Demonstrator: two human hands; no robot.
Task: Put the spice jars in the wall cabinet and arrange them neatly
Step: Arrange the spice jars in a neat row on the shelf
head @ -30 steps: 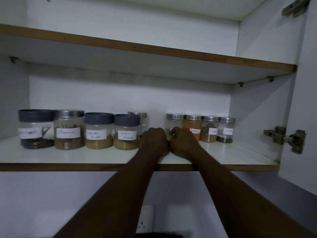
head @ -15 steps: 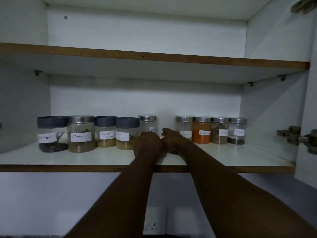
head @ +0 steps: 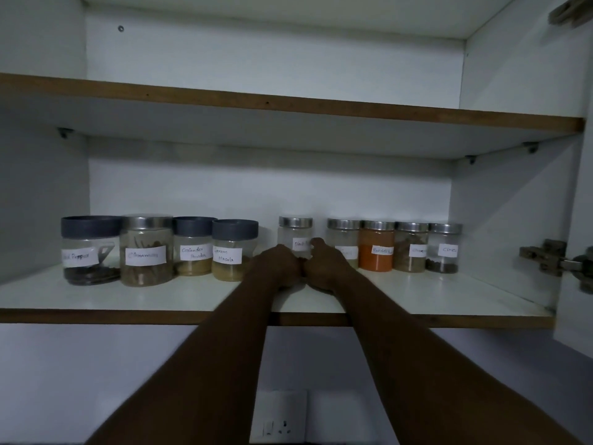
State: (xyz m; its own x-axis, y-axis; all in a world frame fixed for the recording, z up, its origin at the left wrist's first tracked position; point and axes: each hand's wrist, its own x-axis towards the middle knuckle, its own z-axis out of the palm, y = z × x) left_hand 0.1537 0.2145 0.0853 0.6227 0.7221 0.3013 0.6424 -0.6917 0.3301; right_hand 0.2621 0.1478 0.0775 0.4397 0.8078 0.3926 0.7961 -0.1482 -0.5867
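Observation:
Several labelled spice jars stand in a row on the lower cabinet shelf. At the left are four bigger jars: a grey-lidded pepper jar, a steel-lidded cinnamon jar, a coriander powder jar and a garam masala jar. At the right, several small steel-lidded jars include an orange powder jar. Between the groups stands a small steel-lidded jar with a label starting "Black". My left hand and my right hand meet in front of it, fingers curled round its lower part, which they hide.
The upper shelf shows nothing on it. The cabinet door stands open at the right with its hinge jutting inward. A wall socket sits below the cabinet between my forearms.
The view has shifted right and up, showing more of the cabinet. Both hands and the small jar between them now sit further back on the shelf, in line with the row.

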